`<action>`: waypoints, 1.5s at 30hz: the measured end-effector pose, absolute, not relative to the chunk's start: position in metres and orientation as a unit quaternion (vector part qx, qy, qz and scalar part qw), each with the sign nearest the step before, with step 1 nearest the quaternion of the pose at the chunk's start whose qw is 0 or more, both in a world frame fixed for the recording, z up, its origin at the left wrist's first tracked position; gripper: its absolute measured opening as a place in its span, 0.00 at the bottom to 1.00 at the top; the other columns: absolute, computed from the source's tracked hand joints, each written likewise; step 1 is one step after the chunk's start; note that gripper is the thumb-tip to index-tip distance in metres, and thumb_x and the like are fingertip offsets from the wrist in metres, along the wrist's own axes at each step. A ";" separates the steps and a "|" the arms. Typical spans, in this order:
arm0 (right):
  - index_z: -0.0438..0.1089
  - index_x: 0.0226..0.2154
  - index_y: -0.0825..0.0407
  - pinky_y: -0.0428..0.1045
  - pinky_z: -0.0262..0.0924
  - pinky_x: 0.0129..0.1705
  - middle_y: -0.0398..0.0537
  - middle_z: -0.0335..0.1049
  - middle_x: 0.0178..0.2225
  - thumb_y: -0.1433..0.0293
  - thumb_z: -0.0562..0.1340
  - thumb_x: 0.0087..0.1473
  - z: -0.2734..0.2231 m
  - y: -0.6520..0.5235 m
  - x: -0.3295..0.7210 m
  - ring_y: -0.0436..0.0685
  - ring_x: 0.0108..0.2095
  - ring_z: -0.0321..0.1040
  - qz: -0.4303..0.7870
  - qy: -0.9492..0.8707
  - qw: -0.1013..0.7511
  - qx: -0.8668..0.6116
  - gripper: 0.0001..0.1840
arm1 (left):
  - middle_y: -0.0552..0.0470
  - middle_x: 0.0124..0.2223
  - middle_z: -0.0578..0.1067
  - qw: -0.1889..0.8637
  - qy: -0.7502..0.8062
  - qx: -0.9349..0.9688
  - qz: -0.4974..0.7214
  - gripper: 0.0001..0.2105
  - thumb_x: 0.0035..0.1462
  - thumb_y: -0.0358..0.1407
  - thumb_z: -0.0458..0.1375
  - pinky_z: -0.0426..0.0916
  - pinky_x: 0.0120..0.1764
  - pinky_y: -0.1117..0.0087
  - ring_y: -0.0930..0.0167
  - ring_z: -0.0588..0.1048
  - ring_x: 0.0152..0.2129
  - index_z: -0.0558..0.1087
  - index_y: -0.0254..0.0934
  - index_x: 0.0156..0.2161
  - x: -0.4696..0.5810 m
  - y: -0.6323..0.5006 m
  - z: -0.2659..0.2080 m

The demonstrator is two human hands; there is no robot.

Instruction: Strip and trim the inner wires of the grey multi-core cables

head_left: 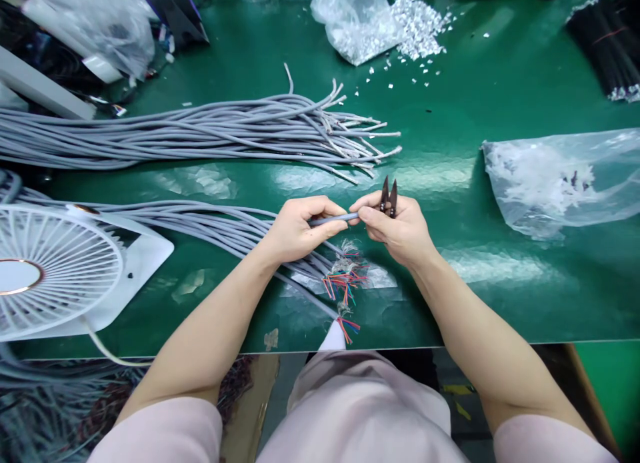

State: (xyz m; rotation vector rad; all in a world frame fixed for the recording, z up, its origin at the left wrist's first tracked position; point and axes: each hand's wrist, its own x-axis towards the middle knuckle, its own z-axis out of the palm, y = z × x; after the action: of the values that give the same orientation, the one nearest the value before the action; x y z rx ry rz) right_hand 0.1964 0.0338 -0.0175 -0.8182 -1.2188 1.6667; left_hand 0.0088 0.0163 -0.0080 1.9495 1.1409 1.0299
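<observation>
A grey cable (334,218) runs between my two hands over the green table. My left hand (303,228) is closed on it, thumb and fingers pinching near the end. At the cable's tip, the thumb and forefinger of my right hand (395,228) are pressed together. Small dark thread snips (389,198) are also kept in that right hand, blades pointing away from me. Just below my hands lie grey cables with stripped ends (345,276), showing red, blue and green wires and frayed shielding. Farther off rests a bundle of grey cables (225,130) with pale ends.
A white fan (145,243) stands at the left. Toward the back, a clear bag (360,33) sits beside scattered silvery bits (420,26). Another plastic bag (550,176) lies at the right, and a black cable bundle (603,46) at the far right. The table edge (400,348) is near my body.
</observation>
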 end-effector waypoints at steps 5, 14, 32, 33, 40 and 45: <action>0.74 0.31 0.55 0.43 0.40 0.16 0.42 0.69 0.21 0.65 0.67 0.49 -0.019 0.034 0.197 0.41 0.15 0.48 0.636 -0.530 0.453 -0.331 0.10 | 0.51 0.26 0.76 0.367 0.445 0.728 0.372 0.13 0.55 0.42 0.60 0.62 0.26 0.77 0.76 0.69 0.21 0.77 0.32 0.35 0.006 0.017 -0.006; 0.72 0.25 0.55 0.43 0.46 0.19 0.43 0.68 0.21 0.56 0.65 0.51 -0.016 0.033 0.197 0.45 0.19 0.56 0.535 -0.610 0.433 -0.393 0.18 | 0.51 0.26 0.75 0.470 0.418 0.732 0.261 0.20 0.61 0.46 0.51 0.65 0.32 0.76 0.75 0.71 0.25 0.71 0.32 0.25 0.003 0.017 0.001; 0.68 0.25 0.58 0.40 0.35 0.13 0.33 0.58 0.11 0.59 0.69 0.45 -0.026 0.038 0.186 0.39 0.10 0.39 0.865 -0.334 0.288 -0.237 0.18 | 0.54 0.21 0.68 0.500 0.384 0.666 0.399 0.15 0.56 0.45 0.59 0.60 0.23 0.75 0.77 0.63 0.18 0.74 0.32 0.31 -0.001 0.019 -0.005; 0.68 0.25 0.57 0.40 0.35 0.13 0.33 0.57 0.11 0.60 0.69 0.46 -0.027 0.038 0.185 0.39 0.10 0.39 0.867 -0.332 0.288 -0.234 0.18 | 0.54 0.20 0.68 0.504 0.384 0.662 0.400 0.15 0.56 0.45 0.59 0.60 0.23 0.75 0.77 0.63 0.18 0.74 0.32 0.31 -0.001 0.020 -0.005; 0.67 0.24 0.57 0.40 0.34 0.13 0.31 0.53 0.10 0.59 0.69 0.46 -0.026 0.037 0.183 0.40 0.10 0.38 0.864 -0.332 0.285 -0.249 0.18 | 0.53 0.20 0.68 0.523 0.378 0.648 0.404 0.16 0.55 0.45 0.60 0.60 0.23 0.74 0.77 0.64 0.18 0.73 0.31 0.30 0.000 0.021 -0.005; 0.67 0.23 0.57 0.40 0.34 0.13 0.31 0.52 0.10 0.57 0.70 0.42 -0.022 0.038 0.184 0.39 0.10 0.39 0.836 -0.355 0.316 -0.275 0.21 | 0.54 0.20 0.68 0.527 0.378 0.652 0.393 0.16 0.55 0.45 0.60 0.61 0.23 0.75 0.77 0.64 0.18 0.73 0.31 0.31 0.001 0.022 -0.008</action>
State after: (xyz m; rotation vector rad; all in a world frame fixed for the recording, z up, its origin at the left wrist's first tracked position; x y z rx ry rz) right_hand 0.1844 0.0377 -0.0220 -0.7232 -0.9348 2.2004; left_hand 0.0006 0.0218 -0.0081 1.5582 0.9026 0.9384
